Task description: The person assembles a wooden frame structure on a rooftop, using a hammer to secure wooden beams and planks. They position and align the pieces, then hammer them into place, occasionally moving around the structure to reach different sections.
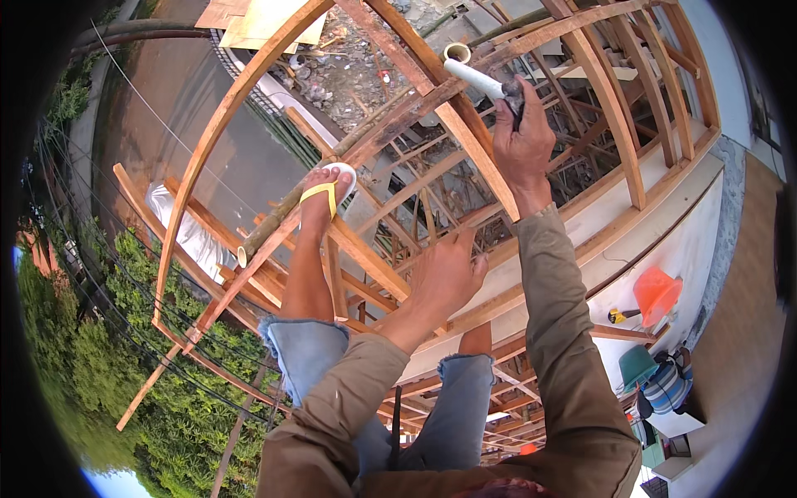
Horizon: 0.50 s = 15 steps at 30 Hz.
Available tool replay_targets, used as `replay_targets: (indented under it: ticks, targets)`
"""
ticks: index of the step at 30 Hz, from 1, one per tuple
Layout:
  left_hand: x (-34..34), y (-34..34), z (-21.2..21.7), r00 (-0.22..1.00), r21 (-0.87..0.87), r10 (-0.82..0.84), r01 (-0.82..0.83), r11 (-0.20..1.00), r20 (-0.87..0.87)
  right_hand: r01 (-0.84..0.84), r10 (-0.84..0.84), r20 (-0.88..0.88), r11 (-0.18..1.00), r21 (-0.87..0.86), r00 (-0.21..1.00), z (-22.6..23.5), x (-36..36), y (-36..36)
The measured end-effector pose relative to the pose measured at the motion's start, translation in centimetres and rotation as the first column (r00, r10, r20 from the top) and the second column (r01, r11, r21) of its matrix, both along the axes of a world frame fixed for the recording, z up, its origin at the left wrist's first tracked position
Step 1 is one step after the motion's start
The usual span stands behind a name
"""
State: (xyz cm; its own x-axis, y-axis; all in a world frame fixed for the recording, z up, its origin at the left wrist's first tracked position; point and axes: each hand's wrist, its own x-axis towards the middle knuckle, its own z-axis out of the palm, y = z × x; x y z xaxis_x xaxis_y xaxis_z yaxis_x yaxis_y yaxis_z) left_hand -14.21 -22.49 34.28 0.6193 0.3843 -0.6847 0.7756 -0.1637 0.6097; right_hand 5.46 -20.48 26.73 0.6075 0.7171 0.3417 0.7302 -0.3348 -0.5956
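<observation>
Timber frame seen from above: right hand (521, 133) grips a white pipe (475, 76) lying against a sloping beam (465, 133), apparently not yet fixed; left hand (446, 278) hovers open, empty.

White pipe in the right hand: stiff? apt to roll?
The white pipe looks straight and rigid, so probably stiff. It is round and hollow, so likely light and apt to roll off the sloped timber beam if the right hand lets go.

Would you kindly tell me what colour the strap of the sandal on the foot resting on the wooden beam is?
Yellow strap over a white sole, seen in the head view.
</observation>
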Motion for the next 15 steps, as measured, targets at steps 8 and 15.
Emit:
replay_targets:
  ticks: [8,15]
  targets:
    - [0.5,0.8,-0.1,0.999,-0.020,-0.039,0.040,0.999,0.034,-0.056,0.029,-0.136,0.979,-0.194,0.990,-6.4,1.7,1.9]
    - [0.0,0.6,0.0,0.999,-0.056,-0.037,0.039,0.998,0.039,0.131,-0.012,-0.300,0.915,0.381,0.954,3.3,1.0,2.4]
